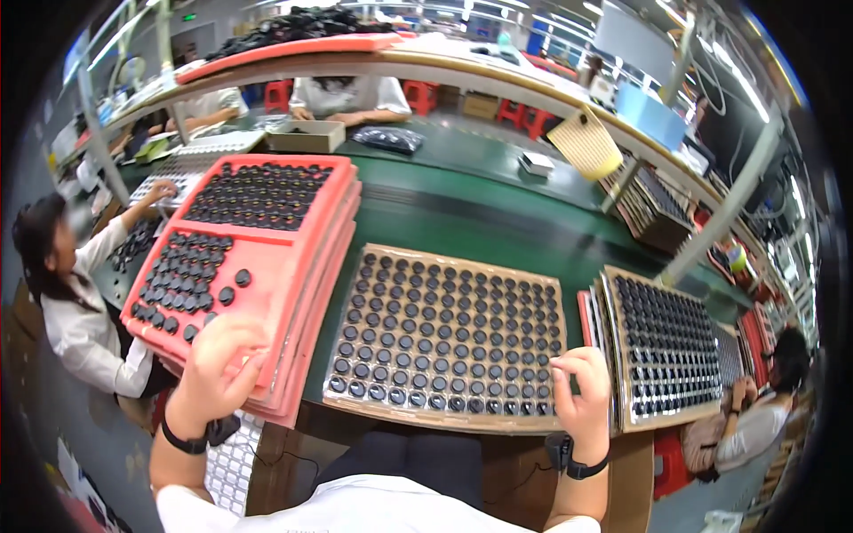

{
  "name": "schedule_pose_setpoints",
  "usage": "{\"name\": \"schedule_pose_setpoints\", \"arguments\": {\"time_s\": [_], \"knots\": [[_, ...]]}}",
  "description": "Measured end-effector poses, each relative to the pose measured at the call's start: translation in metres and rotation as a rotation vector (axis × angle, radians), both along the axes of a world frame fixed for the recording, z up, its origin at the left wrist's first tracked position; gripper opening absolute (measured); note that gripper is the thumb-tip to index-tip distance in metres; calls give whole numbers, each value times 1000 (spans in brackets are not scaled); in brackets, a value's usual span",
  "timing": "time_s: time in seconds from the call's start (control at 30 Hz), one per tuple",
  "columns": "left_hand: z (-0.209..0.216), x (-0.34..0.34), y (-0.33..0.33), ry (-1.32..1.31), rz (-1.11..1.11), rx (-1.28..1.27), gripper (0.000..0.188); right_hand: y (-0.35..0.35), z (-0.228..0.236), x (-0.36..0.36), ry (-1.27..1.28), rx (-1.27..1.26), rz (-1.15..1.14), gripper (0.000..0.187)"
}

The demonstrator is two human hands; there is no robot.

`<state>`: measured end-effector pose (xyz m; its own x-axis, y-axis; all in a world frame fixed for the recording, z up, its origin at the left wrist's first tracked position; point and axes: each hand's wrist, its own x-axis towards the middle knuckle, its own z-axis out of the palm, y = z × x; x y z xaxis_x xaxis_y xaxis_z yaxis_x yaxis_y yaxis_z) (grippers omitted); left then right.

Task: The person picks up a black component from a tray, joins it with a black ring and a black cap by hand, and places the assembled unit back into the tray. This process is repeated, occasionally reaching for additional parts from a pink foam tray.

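Observation:
My left hand [222,369] hovers over the near end of a pink foam tray [258,275], fingers curled in and thumb near the index finger. Whatever those fingers may hold is hidden. Small round black caps [187,271] lie in that tray, packed in the far part and looser in the near part. In front of me rests a flat tray [378,409] on cardboard, filled with rows of round black parts [453,329]. My right hand [582,382] is at its right edge, fingers bent and closed; I cannot make out anything between them.
To the right, a second filled tray [666,346] leans on a stack. A green conveyor belt [426,204] runs behind the trays, with a shelf [462,75] above. People sit at left, right and across. A perforated yellowish panel [586,147] hangs from the shelf.

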<state>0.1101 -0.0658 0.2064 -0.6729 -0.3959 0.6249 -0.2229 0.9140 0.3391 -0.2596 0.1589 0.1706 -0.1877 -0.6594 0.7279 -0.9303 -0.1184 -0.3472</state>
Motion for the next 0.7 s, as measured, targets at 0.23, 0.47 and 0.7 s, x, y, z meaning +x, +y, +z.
{"name": "schedule_pose_setpoints", "arguments": {"time_s": [0.23,0.47,0.7], "knots": [[93,-30,-19,27,-188,-37,11,-51,77,-4,198,-40,107,10],[161,-58,-88,86,-103,285,12,-109,123,-17,333,-132,138,15],[225,-65,-150,98,162,208,15,-123,150,-35,448,-90,62,15]]}}
